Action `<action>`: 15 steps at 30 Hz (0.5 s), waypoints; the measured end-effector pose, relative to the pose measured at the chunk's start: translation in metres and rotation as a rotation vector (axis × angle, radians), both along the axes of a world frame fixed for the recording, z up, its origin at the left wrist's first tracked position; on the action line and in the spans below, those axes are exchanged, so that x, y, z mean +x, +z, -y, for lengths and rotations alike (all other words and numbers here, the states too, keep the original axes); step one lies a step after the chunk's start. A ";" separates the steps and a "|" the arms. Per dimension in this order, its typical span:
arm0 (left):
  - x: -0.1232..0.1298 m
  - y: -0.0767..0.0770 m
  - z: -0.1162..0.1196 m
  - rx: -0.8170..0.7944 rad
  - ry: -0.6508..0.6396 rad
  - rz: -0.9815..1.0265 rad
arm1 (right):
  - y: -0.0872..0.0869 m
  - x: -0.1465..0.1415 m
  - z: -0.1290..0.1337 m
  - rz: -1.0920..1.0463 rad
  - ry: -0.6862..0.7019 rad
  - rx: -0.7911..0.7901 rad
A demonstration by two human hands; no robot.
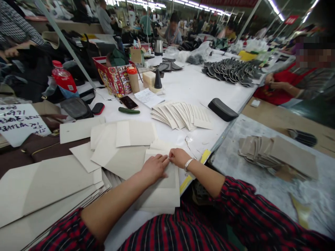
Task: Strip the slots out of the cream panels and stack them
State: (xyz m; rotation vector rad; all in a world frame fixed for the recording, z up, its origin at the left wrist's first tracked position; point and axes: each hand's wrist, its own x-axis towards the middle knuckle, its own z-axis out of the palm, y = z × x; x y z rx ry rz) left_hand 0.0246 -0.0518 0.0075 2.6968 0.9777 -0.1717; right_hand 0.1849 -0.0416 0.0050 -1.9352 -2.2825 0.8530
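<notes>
On a pale beige sheet (162, 195) at the table's front edge, my left hand (154, 169) lies flat, fingers stretched toward the right. My right hand (179, 157), with a bracelet on its wrist, meets the left fingertips near the sheet's upper part. Its thumb and fingers are pinched together; whatever is between them is too small to make out. More beige panels (128, 158) overlap just left of my hands. Larger stacked panels (49, 184) spread out beside my left forearm. Beyond my hands lies a fan of narrow beige pieces (180, 115).
A black case (222, 109) rests near the table's right edge. Farther back are a phone (128, 102), a cucumber (129, 110), an orange-lidded cup (133, 80) and a red bottle (65, 80). Brownish panels (277, 153) are piled on the right-hand surface. A person in a red apron (285, 83) sits there.
</notes>
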 end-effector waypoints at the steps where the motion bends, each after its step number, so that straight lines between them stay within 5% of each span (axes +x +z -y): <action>1: 0.001 0.001 0.000 -0.011 0.010 -0.003 | 0.000 0.000 0.002 -0.009 0.009 0.014; 6: -0.001 0.000 0.004 -0.038 0.049 0.036 | 0.005 -0.005 0.023 -0.010 0.002 0.165; 12: -0.013 -0.004 0.008 -0.044 0.024 0.075 | 0.022 -0.009 0.121 -0.151 0.392 -0.035; 15: -0.018 -0.006 0.009 -0.061 -0.035 0.063 | 0.023 -0.013 0.153 -0.092 0.356 0.054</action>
